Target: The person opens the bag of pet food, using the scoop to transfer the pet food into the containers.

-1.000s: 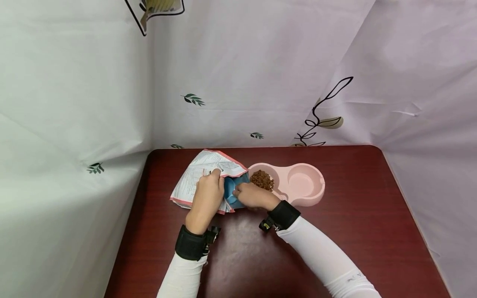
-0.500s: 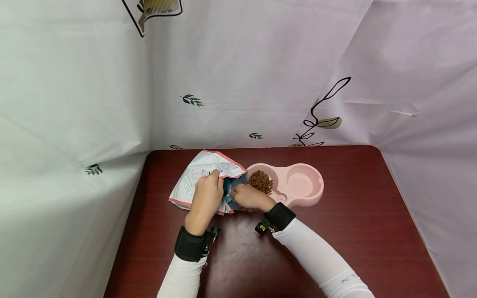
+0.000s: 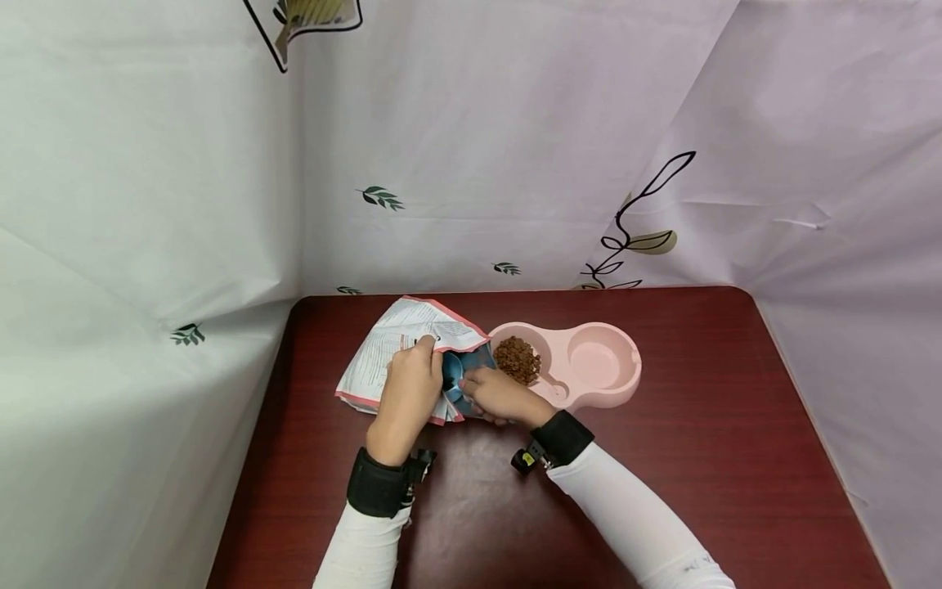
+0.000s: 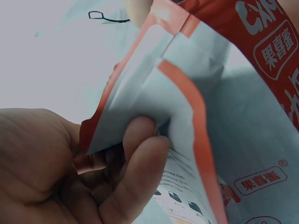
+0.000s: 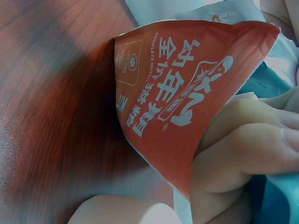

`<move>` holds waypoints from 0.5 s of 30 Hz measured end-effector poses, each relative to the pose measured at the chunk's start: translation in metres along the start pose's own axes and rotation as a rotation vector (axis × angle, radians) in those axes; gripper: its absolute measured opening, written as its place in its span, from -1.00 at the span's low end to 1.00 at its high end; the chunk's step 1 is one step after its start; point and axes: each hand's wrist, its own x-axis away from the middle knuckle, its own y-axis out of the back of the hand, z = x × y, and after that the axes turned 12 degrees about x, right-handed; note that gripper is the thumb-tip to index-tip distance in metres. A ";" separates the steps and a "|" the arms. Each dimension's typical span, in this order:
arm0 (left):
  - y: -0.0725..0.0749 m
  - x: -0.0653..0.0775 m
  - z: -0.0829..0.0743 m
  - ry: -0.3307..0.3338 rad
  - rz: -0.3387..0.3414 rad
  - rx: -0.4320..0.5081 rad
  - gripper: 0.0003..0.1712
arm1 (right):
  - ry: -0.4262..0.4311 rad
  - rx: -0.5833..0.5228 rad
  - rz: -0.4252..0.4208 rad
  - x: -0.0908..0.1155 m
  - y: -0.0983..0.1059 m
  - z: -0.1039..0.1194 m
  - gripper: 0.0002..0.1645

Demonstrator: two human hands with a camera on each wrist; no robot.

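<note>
A white bag with a red border (image 3: 386, 352) lies on its side at the table's back left, its mouth facing right. My left hand (image 3: 412, 380) grips the edge of that mouth between thumb and fingers; the left wrist view shows the fingers curled on the bag's edge (image 4: 198, 116). My right hand (image 3: 504, 395) is at the bag's mouth and pinches a blue scoop (image 3: 451, 370), part of which is hidden in the bag. In the right wrist view, curled fingers (image 5: 243, 149) are behind the bag's red flap (image 5: 187, 88), near the blue scoop (image 5: 282, 191).
Right of the bag stands a pink double bowl (image 3: 594, 366), with brown kibble (image 3: 518, 360) in its left compartment. Both stand on a dark red-brown table (image 3: 706, 425). A pale patterned cloth (image 3: 456, 147) hangs behind the table and at its sides.
My right hand shifted slightly left at the bag's mouth, then a little back to the right and nearer to me. The left hand keeps its grip; bag and bowl have hardly moved.
</note>
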 end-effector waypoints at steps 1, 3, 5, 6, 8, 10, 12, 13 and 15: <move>0.000 0.000 0.000 -0.001 0.001 0.001 -0.79 | -0.003 -0.008 -0.001 0.002 0.000 0.000 -0.56; -0.001 0.001 0.000 -0.001 0.002 0.003 -0.79 | -0.011 -0.010 -0.009 0.005 0.000 -0.001 -0.54; 0.000 0.001 0.000 -0.002 0.000 0.004 -0.79 | -0.021 -0.010 -0.018 0.010 0.002 0.000 -0.52; 0.000 0.001 0.000 -0.003 -0.001 0.005 -0.79 | -0.025 -0.004 -0.024 0.013 0.003 0.001 -0.52; 0.001 0.001 -0.001 0.000 -0.007 0.004 -0.79 | -0.040 0.014 -0.037 0.019 0.006 0.003 -0.52; 0.002 0.001 0.000 0.000 -0.012 0.001 -0.80 | -0.050 0.038 -0.045 0.026 0.009 0.005 -0.53; 0.002 0.001 0.000 0.001 -0.011 0.001 -0.81 | -0.051 0.103 -0.056 0.031 0.013 0.007 -0.54; 0.002 0.001 0.000 0.002 -0.012 0.000 -0.81 | -0.045 0.143 -0.062 0.034 0.015 0.008 -0.55; 0.002 0.001 0.001 0.005 -0.011 -0.001 -0.81 | -0.030 0.231 -0.077 0.037 0.017 0.010 -0.56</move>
